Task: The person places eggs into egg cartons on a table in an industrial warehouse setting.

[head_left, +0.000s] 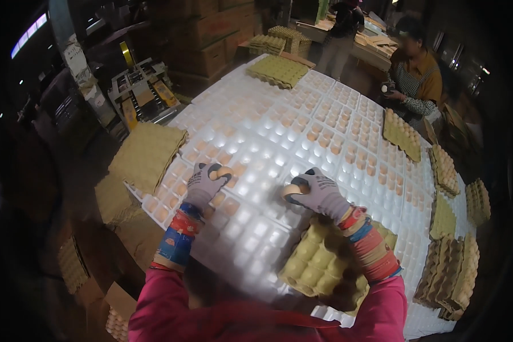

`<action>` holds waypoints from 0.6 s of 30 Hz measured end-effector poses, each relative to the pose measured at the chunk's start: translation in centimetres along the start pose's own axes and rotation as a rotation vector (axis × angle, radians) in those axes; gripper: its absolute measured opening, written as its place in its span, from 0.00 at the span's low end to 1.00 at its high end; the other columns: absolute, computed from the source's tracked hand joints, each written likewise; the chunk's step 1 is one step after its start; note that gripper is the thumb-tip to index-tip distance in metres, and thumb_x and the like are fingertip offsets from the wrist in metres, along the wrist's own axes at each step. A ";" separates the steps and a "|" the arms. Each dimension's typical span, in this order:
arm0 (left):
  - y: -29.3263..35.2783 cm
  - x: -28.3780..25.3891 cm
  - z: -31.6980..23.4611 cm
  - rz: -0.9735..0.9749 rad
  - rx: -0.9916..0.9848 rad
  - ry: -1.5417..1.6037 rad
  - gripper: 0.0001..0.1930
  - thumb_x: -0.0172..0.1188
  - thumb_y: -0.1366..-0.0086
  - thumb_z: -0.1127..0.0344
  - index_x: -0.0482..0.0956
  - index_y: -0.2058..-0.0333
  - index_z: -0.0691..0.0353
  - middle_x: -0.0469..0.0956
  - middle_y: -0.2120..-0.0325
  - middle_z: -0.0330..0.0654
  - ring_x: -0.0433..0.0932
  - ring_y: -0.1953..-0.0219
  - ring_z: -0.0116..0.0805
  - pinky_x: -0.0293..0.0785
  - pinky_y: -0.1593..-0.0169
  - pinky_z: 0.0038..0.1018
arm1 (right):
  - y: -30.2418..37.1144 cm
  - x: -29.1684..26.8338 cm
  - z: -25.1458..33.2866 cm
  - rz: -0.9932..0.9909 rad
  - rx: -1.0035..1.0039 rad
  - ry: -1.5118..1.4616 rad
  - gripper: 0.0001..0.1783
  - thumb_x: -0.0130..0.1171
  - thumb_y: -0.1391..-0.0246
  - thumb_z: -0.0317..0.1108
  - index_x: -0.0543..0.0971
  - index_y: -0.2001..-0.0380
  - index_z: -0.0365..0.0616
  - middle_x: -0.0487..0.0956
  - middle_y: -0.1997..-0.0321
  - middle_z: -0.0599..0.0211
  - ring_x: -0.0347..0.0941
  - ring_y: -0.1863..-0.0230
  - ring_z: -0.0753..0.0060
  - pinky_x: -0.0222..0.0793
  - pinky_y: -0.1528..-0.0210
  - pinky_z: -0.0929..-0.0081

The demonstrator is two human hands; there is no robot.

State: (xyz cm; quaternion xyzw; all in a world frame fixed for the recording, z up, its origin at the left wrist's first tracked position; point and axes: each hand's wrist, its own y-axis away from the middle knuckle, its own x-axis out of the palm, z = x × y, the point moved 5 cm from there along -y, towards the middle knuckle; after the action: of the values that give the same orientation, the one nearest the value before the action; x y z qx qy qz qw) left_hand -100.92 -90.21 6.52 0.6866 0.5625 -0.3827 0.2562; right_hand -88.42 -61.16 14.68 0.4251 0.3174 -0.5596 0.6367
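- Left hand (204, 183), gloved, centre-left of frame, fingers closed around an egg (224, 171) above the white tray table (256, 142).
- Right hand (319, 192), centre, clasps another egg (292, 190).
- Empty cardboard tray (316, 259) lies just below it.

Two tan eggs (224, 171) (293, 190), held

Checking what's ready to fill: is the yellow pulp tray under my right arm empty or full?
Empty: the yellow pulp tray shows bare cups, no eggs visible.

Stacks of empty cardboard egg trays (455, 273) are seen along the table's right edge. A person in an apron (414, 80) is stationed at the far side. Cardboard boxes (211, 34) are piled behind.
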 end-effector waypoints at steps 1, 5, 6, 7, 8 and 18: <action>-2.7 -0.2 1.5 -0.013 -0.059 -0.011 0.26 0.68 0.48 0.47 0.78 0.53 0.52 0.70 0.50 0.48 0.76 0.54 0.49 0.74 0.52 0.41 | -3.3 0.9 1.6 0.030 0.020 0.076 0.38 0.56 0.57 0.68 0.79 0.49 0.55 0.70 0.45 0.54 0.72 0.47 0.51 0.66 0.42 0.60; -11.2 1.7 0.9 -0.056 0.123 -0.080 0.25 0.66 0.47 0.50 0.76 0.51 0.51 0.68 0.50 0.48 0.75 0.54 0.49 0.74 0.50 0.39 | -15.2 4.1 6.2 -0.053 0.094 0.085 0.31 0.56 0.53 0.61 0.79 0.55 0.48 0.69 0.47 0.50 0.72 0.49 0.48 0.68 0.47 0.57; -12.8 2.7 0.1 0.110 0.055 -0.223 0.27 0.65 0.47 0.49 0.74 0.48 0.49 0.66 0.48 0.48 0.74 0.50 0.48 0.74 0.49 0.39 | -17.6 4.8 6.9 -0.083 0.127 0.069 0.29 0.56 0.53 0.59 0.79 0.57 0.47 0.69 0.48 0.50 0.72 0.50 0.48 0.68 0.48 0.56; -14.0 4.1 0.4 0.216 0.065 -0.347 0.28 0.64 0.46 0.49 0.73 0.46 0.49 0.66 0.47 0.48 0.73 0.49 0.48 0.74 0.48 0.39 | -19.7 5.7 7.5 -0.113 0.159 0.055 0.28 0.56 0.52 0.58 0.79 0.59 0.46 0.69 0.49 0.51 0.72 0.50 0.48 0.68 0.50 0.56; -15.2 5.3 0.8 0.320 0.079 -0.467 0.29 0.63 0.45 0.49 0.72 0.45 0.49 0.65 0.46 0.48 0.73 0.48 0.48 0.74 0.48 0.39 | -21.5 6.3 7.6 -0.201 0.168 0.083 0.26 0.58 0.53 0.57 0.79 0.59 0.49 0.69 0.49 0.53 0.72 0.51 0.49 0.69 0.50 0.55; -23.1 3.9 8.0 -0.002 -0.014 0.141 0.22 0.62 0.40 0.55 0.77 0.47 0.50 0.78 0.51 0.44 0.79 0.55 0.41 0.77 0.56 0.34 | -32.6 9.2 5.0 -0.391 0.141 0.057 0.18 0.54 0.44 0.44 0.75 0.52 0.53 0.71 0.49 0.54 0.75 0.53 0.50 0.70 0.52 0.57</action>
State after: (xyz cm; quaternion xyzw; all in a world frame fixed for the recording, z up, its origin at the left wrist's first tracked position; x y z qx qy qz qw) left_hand -124.94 -88.81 0.55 0.7095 0.5825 -0.3298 0.2202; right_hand -119.19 -70.08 2.66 0.4146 0.3716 -0.6812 0.4754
